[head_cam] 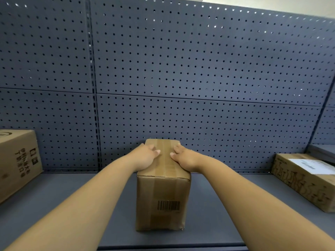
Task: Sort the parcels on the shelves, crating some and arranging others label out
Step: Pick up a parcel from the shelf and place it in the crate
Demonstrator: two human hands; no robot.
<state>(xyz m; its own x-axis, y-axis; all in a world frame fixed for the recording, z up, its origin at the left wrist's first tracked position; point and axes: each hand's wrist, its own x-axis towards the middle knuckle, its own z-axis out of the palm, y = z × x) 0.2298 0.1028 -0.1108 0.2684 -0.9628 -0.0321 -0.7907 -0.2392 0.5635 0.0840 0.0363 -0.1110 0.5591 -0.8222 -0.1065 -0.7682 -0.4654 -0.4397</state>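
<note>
A taped brown cardboard parcel stands upright in the middle of the grey shelf. A printed barcode shows on its front face. My left hand grips the top left edge of the parcel, thumb lying on the top face. My right hand grips the top right edge in the same way. Both arms reach straight forward from the bottom corners of the view.
A large printed carton stands at the shelf's left end. A flat carton with a white label lies at the right end. A dark perforated back panel rises behind the shelf. A vertical slotted post divides it.
</note>
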